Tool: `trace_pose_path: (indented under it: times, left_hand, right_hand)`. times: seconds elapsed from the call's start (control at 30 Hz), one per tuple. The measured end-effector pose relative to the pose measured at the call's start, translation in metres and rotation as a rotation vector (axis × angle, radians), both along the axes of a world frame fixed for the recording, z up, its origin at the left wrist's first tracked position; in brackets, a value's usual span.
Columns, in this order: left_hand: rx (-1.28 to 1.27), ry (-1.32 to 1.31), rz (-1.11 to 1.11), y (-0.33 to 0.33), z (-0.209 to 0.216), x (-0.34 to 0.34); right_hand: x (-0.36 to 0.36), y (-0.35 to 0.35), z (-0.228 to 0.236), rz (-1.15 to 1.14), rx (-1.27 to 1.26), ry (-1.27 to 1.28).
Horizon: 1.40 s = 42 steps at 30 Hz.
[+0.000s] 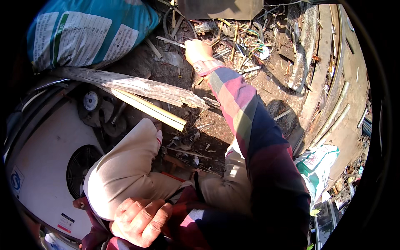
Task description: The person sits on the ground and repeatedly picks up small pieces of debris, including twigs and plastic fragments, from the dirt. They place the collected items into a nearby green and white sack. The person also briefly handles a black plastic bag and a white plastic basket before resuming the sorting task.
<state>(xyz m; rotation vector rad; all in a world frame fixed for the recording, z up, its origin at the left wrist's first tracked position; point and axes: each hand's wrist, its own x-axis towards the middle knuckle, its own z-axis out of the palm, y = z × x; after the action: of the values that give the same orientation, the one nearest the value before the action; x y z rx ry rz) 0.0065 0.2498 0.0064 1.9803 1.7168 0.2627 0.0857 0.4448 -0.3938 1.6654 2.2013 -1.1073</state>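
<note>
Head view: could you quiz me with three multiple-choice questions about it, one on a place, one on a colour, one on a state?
1. Where is the right hand?
A. on the white unit
B. stretched out to the scrap pile
C. on the blue sack

2. What colour is the sack at the upper left?
A. blue and white
B. red
C. black

3. How is the left hand?
A. flat and open on the ground
B. curled, close to the body
C. gripping the wooden plank

Answers: 1 B, the arm reaches forward to the scrap pile. 2 A, its cover is blue with white panels. 3 B, the fingers are bent by the lap; whether it holds anything is unclear.
</note>
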Motion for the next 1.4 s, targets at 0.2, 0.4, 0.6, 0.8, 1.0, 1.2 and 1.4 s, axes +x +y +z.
trace_pose_path:
  times: [0.2,0.4,0.6,0.8,1.0,1.2,1.4]
  left_hand:
    - [-0.021,-0.030,-0.065,-0.003,0.000,-0.022]
    - [0.077,-0.046,-0.060,-0.012,-0.005,-0.022]
    - [0.140,-0.055,-0.069,-0.018,-0.010,-0.016]
    - [0.130,-0.027,-0.064,-0.019,-0.008,-0.006]
    - [0.075,-0.003,-0.135,-0.017,-0.008,-0.012]
    - [0.038,-0.033,-0.130,-0.008,-0.007,-0.011]
    - [-0.049,-0.064,-0.130,-0.004,-0.002,-0.018]
  right_hand:
    - [0.053,-0.026,0.012,-0.323,0.011,0.571]
    - [0.179,-0.019,0.034,-1.179,-0.444,1.026]
    - [0.244,-0.020,0.009,-1.339,-0.496,1.027]
    - [0.192,-0.045,0.014,-0.374,-0.128,0.547]
    - [0.113,-0.044,0.011,0.235,0.271,0.235]
    - [0.098,-0.026,0.003,0.366,0.315,0.048]
    - [0.113,-0.046,0.026,0.450,0.448,0.282]
